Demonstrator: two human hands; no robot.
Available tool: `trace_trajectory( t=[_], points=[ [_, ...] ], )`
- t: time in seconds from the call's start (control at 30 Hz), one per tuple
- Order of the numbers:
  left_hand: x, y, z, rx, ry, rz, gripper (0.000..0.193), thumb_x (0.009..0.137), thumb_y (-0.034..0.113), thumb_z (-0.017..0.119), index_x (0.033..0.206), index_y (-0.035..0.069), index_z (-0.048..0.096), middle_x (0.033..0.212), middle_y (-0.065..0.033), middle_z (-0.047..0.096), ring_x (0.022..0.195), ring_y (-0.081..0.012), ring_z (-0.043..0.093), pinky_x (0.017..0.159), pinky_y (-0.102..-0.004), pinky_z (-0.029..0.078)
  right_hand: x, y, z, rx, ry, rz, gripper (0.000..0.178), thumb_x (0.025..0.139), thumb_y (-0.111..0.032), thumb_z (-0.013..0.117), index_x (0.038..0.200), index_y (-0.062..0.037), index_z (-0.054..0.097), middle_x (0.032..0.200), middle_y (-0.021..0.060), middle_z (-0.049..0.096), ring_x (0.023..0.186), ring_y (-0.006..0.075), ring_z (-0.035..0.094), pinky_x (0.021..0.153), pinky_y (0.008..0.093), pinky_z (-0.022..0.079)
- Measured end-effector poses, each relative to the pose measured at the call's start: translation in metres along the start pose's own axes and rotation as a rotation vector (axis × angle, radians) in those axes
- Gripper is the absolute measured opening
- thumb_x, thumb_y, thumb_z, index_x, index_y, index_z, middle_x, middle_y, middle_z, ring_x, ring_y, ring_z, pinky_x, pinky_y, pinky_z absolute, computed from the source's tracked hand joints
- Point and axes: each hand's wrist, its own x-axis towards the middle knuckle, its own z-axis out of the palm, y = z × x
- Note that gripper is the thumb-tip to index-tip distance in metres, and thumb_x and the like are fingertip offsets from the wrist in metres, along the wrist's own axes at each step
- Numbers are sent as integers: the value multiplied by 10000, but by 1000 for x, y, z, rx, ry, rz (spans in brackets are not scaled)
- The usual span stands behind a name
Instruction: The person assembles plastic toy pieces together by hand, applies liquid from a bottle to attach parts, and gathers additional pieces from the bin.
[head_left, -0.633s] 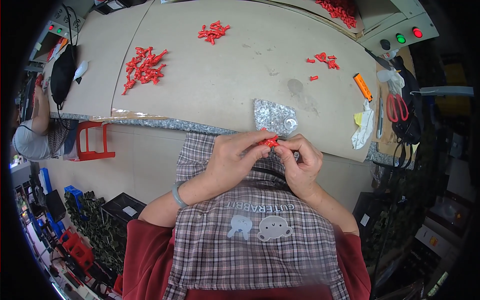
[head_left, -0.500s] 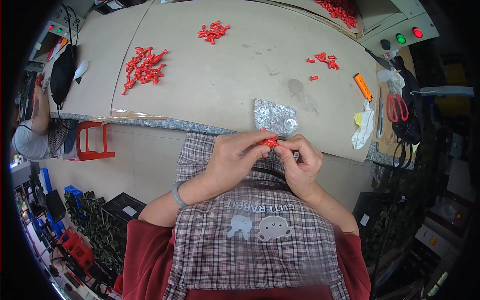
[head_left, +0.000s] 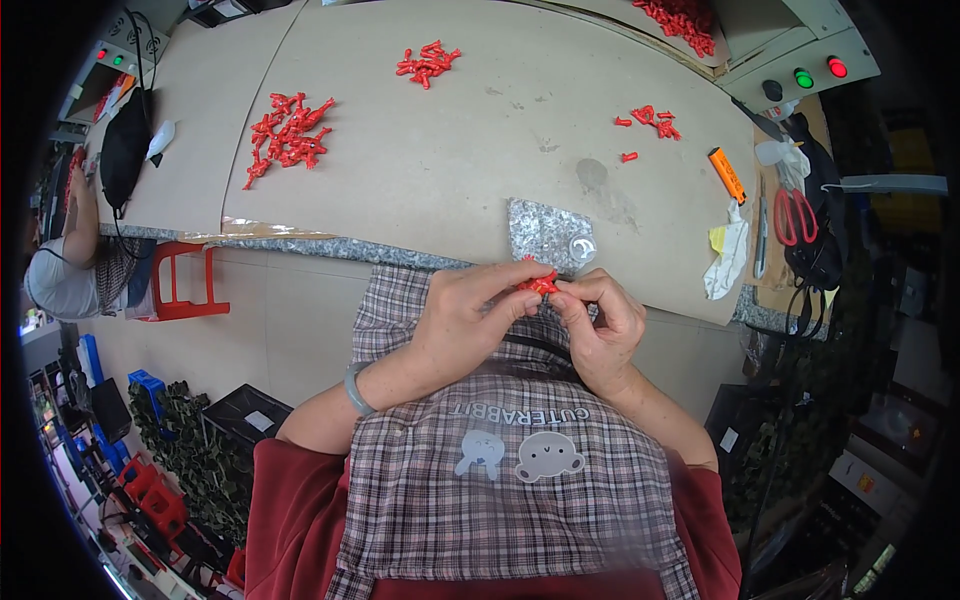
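Observation:
Between my two hands, just off the table's near edge, is a small glossy red plastic figure [head_left: 541,285]. My left hand [head_left: 468,312] pinches its left side between thumb and fingers. On the other side my right hand [head_left: 604,325] closes thumb and forefinger on it. The fingers cover much of the piece, so its full shape is hidden. Beyond the hands, a grey speckled patch [head_left: 540,232] shows in the table covering, with a small clear round disc [head_left: 581,247] at its right corner.
Red figures lie in a large pile [head_left: 290,138] at left and a smaller pile [head_left: 427,64] at the back. Small red parts [head_left: 655,122] are at right. An orange cutter [head_left: 726,174], crumpled tissue [head_left: 724,255] and red-handled scissors [head_left: 796,216] lie farther right. A co-worker [head_left: 70,270] sits far left.

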Motion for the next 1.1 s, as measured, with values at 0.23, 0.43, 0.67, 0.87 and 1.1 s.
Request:
trace_trajectory(
  t=[0.23, 0.43, 0.67, 0.87, 1.1],
  points=[
    [0, 1, 0, 1, 2, 6, 243, 904, 33, 655, 1140, -18, 684, 954, -139, 741, 816, -153, 721, 713, -250, 586, 1, 1, -1, -12, -3, -32, 91, 805, 5, 758, 852, 4, 680, 723, 68, 652, 590, 110, 582, 517, 240, 436],
    [1, 3, 0, 16, 7, 6, 240, 895, 34, 666, 1129, -13, 690, 945, -136, 743, 808, -151, 720, 703, -248, 580, 0, 1, -1, -19, -5, -40, 89, 810, 0, 756, 852, 6, 678, 721, 68, 651, 585, 110, 577, 512, 240, 432],
    [0, 1, 1, 24, 17, 10, 245, 887, 44, 679, 1126, -7, 694, 939, -130, 745, 794, -146, 719, 694, -247, 579, 0, 1, 0, -17, 1, -40, 92, 810, -4, 758, 845, 8, 674, 724, 71, 654, 579, 107, 571, 505, 239, 428],
    [0, 2, 0, 17, 14, -9, 247, 887, 47, 681, 1128, -5, 695, 937, -128, 745, 804, -142, 718, 697, -245, 577, 0, 1, 0, -16, 0, -27, 93, 808, -2, 759, 845, 6, 674, 725, 70, 655, 579, 106, 572, 504, 238, 427],
    [1, 1, 0, 1, 12, -22, 250, 886, 45, 682, 1131, 2, 698, 933, -124, 746, 804, -141, 716, 697, -245, 575, 1, 2, -1, -28, 0, -43, 93, 806, -3, 761, 842, 4, 675, 726, 73, 657, 578, 103, 577, 502, 232, 430]
  ],
)
